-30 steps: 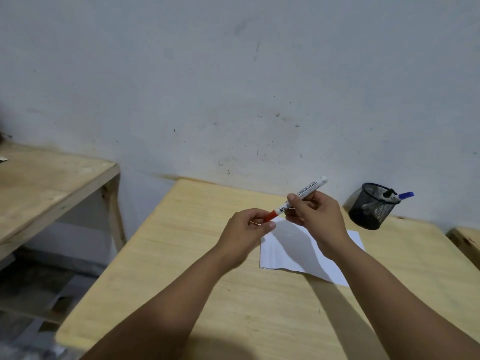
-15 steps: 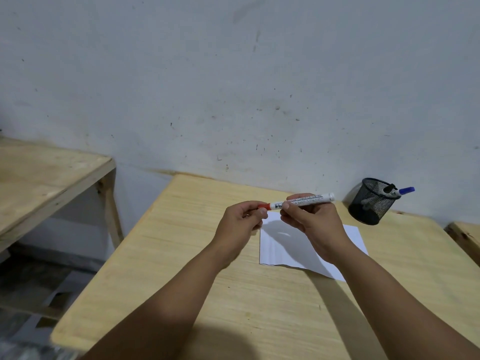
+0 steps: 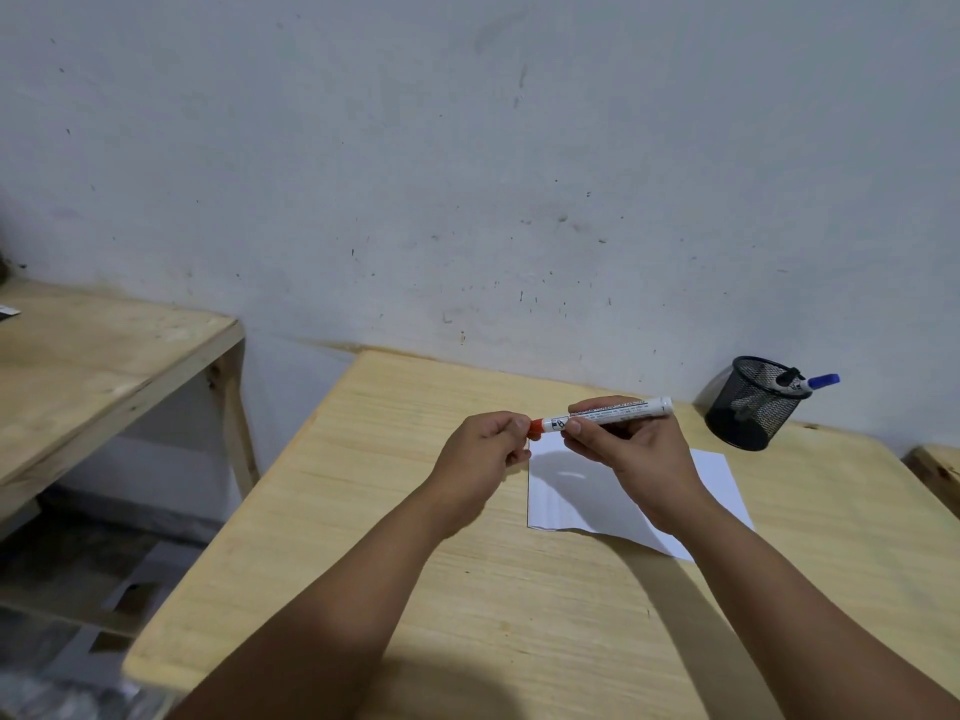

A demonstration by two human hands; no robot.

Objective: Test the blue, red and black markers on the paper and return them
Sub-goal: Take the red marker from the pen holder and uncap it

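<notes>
At frame centre, the right hand grasps the red marker barrel while the left hand pinches its red cap above the paper.

White marker with red cap; white paper; black mesh cup; pale wooden table.

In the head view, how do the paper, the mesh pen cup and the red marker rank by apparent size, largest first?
1. paper, though the hands cover part of it
2. mesh pen cup
3. red marker

The marker is held nearer the camera, so its true size against the cup is unsure.
</notes>
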